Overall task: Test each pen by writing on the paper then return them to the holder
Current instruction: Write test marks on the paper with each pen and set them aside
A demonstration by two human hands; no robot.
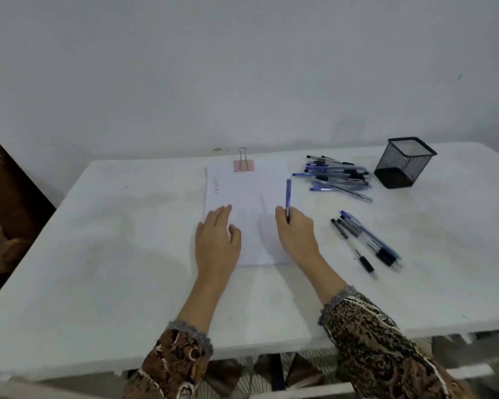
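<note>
**A:** White table (127, 254), bare pale wall (242, 67) behind. Where's the pen?

**B:** In the right hand (297, 231), pinched low between the fingers. The pen (288, 197) stands over the right side of the paper (248, 191), its long axis running away from the person, back end far and high. The tip is hidden under the fingers, so I can't tell whether it touches the sheet.

**A:** And the other hand?

**B:** The left hand (217, 237) lies flat, fingers straight, pressing the paper's left edge. A pink clip (243, 165) bites the top edge, and a few small marks (216, 185) sit top left.

**A:** Where does the pen go afterwards?

**B:** The holder (404, 162) is far and right of the grip, well apart, and much nearer the right hand than the left (no pens stick out of it). The pile (337, 177) lies between paper and holder, so I judge the hand should carry the pen over it rather than sweep across.

**A:** Anything else?

**B:** A small set (366, 243) of pens lies near right, clear of that path.
</note>
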